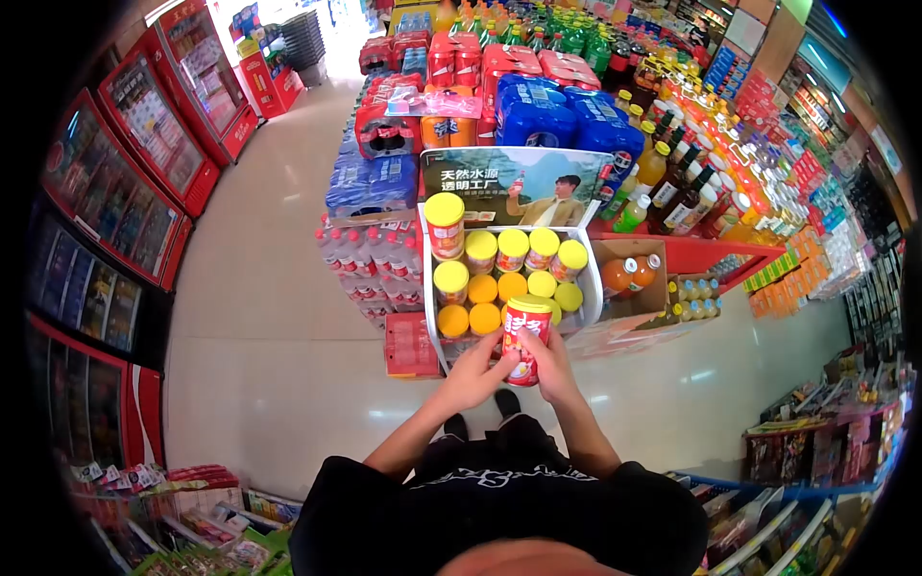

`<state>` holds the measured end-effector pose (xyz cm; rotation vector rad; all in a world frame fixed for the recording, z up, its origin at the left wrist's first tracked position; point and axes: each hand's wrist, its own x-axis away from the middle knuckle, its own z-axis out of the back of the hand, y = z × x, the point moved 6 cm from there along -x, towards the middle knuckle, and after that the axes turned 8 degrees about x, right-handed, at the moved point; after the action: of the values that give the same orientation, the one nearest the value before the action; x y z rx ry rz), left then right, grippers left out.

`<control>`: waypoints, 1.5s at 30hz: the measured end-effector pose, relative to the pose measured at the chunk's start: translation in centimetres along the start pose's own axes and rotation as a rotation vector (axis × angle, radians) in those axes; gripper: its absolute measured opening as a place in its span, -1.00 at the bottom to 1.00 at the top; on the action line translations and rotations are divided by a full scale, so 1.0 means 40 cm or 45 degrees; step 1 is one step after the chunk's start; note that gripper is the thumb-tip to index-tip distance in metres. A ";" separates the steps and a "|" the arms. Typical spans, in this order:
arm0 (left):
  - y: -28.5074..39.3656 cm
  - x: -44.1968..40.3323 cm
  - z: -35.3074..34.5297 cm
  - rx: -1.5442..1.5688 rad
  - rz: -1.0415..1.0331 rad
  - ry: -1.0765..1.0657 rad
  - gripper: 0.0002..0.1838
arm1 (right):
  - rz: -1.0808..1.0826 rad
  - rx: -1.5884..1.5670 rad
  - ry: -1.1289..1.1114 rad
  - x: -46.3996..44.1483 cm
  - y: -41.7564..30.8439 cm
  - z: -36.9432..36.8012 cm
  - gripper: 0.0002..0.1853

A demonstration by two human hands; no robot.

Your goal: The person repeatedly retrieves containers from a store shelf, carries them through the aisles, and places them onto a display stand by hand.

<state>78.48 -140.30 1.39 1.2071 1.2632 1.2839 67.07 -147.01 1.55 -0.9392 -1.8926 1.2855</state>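
Between both hands is a red canister with a yellow-green lid point(525, 357), upright in front of the body. My left hand point(482, 372) wraps its left side, and my right hand point(549, 365) grips its right side, thumbs on the front. Just beyond it, a white display bin point(432, 288) holds several canisters with yellow and orange lids point(513, 248). One taller canister with a yellow lid point(445, 227) stands at the bin's back left corner, above the others. A printed sign point(519, 187) rises from the bin's back edge.
Stacked drink packs point(373, 184) and pink-capped bottles point(370, 252) stand left of the bin. A cardboard box point(629, 307) with orange bottles is at its right. Many bottles fill the table behind. Red fridges point(115, 278) line the left; shelves point(816, 432) stand at right.
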 end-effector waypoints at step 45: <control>-0.028 0.606 0.072 -0.031 -0.228 1.517 -0.74 | 0.416 0.627 -1.208 0.234 0.231 -0.425 -0.63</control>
<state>79.45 -115.90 1.05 0.1824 2.0776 1.9384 78.00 -128.67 -0.89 -0.3824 -1.9029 2.5708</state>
